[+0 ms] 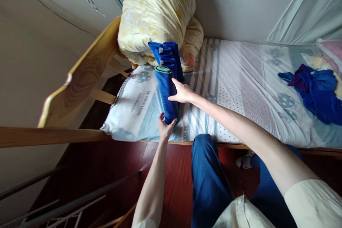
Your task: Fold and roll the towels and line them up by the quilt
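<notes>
A rolled blue towel [167, 96] with a green inner layer showing at its end lies on the bed, its length pointing away from me. My left hand [166, 127] cups its near end, thumb and fingers on either side. From the right, my right hand [184, 92] grips the roll's side, with the thumb across the top; some of its fingers are hidden. Just beyond, several folded blue towels [167, 55] are lined up against a yellow quilt.
The bulky yellow quilt [157, 14] is heaped by the wooden headboard [85, 67]. Crumpled blue and purple cloths [317, 87] lie at the right on the patterned bed sheet [237, 78]. A metal rack [80, 199] stands at lower left, over the dark red floor [176, 178].
</notes>
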`<state>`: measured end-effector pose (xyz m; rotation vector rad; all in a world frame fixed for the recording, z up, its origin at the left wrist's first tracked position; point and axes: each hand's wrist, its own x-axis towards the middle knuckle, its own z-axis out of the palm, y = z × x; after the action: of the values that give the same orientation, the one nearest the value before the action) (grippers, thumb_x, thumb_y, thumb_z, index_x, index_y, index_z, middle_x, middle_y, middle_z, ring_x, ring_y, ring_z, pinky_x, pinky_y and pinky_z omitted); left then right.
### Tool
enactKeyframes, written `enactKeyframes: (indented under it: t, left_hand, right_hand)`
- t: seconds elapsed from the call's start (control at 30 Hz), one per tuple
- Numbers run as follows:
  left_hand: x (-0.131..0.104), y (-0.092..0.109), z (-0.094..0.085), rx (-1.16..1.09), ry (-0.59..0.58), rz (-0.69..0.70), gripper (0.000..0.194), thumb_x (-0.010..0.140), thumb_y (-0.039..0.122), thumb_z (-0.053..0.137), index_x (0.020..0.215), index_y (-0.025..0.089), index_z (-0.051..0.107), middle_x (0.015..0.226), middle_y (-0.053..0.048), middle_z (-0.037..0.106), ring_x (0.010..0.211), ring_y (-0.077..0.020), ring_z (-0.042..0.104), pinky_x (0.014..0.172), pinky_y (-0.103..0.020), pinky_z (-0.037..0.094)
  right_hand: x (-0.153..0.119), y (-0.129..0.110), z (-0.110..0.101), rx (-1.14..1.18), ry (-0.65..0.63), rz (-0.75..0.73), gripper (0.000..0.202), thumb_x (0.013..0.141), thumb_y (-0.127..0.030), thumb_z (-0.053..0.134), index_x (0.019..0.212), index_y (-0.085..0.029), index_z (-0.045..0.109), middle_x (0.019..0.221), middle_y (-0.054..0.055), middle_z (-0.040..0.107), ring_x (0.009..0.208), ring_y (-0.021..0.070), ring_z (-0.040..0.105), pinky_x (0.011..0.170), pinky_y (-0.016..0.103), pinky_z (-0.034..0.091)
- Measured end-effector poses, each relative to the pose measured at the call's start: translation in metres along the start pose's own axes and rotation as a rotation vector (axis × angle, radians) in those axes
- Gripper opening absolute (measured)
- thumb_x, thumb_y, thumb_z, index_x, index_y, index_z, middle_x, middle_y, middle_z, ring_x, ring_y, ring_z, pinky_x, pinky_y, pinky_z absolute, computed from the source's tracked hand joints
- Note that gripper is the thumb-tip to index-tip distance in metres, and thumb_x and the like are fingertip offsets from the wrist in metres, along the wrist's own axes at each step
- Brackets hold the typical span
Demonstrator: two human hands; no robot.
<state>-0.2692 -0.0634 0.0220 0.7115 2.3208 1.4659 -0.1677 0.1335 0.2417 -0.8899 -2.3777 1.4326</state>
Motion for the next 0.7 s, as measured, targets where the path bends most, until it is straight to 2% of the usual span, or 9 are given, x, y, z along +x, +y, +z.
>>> enactKeyframes:
  t: [0.13,0.23,0.3,0.47,0.57,0.7]
  left_hand:
    - [0.006,0.003,0.011,0.075,0.031,-0.011,0.072,0.068,0.039,0.085,0.131,0.022,0.054,0.126,-0.013,0.063,0.125,-0.0327,0.062,0.114,-0.053,0.049]
    - [0.011,0.004,0.018,0.126,0.062,-0.015,0.076,0.066,0.04,0.086,0.131,0.021,0.054,0.125,-0.012,0.063,0.125,-0.0336,0.061,0.114,-0.054,0.048]
    - [0.014,0.004,0.022,0.152,0.077,-0.009,0.08,0.065,0.04,0.086,0.134,0.019,0.052,0.129,-0.014,0.061,0.127,-0.0345,0.06,0.114,-0.053,0.048]
    - [0.019,0.006,0.026,0.137,0.046,0.001,0.08,0.067,0.041,0.084,0.137,0.021,0.05,0.13,-0.013,0.062,0.125,-0.0352,0.061,0.111,-0.053,0.051]
    - [0.022,0.007,0.024,0.098,0.022,0.028,0.077,0.066,0.041,0.085,0.134,0.022,0.052,0.126,-0.012,0.064,0.123,-0.0363,0.063,0.11,-0.055,0.051]
    - [0.024,0.011,0.022,0.074,0.043,0.063,0.083,0.063,0.037,0.088,0.136,0.022,0.052,0.131,-0.014,0.062,0.129,-0.0372,0.059,0.115,-0.054,0.047]
  right_hand:
    - [0.003,-0.006,0.004,-0.003,0.053,0.076,0.093,0.075,-0.024,0.088,0.157,-0.017,0.044,0.16,0.016,0.051,0.149,0.0311,0.05,0.129,0.044,0.034]
    - [0.007,-0.007,0.009,-0.014,0.112,0.099,0.092,0.075,-0.026,0.088,0.156,-0.016,0.046,0.168,0.018,0.039,0.157,0.0327,0.038,0.131,0.047,0.031]
    - [0.01,-0.007,0.013,-0.004,0.118,0.104,0.092,0.076,-0.026,0.088,0.156,-0.014,0.045,0.17,0.019,0.035,0.158,0.0323,0.036,0.13,0.046,0.032]
    - [0.019,-0.005,0.024,0.054,0.064,-0.003,0.084,0.082,-0.02,0.081,0.157,-0.017,0.044,0.163,0.015,0.048,0.15,0.0258,0.05,0.128,0.04,0.037]
    - [0.023,-0.005,0.027,0.051,0.076,-0.028,0.085,0.079,-0.018,0.083,0.156,-0.018,0.045,0.162,0.015,0.049,0.148,0.0264,0.051,0.127,0.04,0.038]
    - [0.022,-0.004,0.024,0.059,0.096,-0.021,0.079,0.081,-0.017,0.081,0.153,-0.018,0.048,0.159,0.014,0.053,0.147,0.0248,0.054,0.126,0.039,0.039]
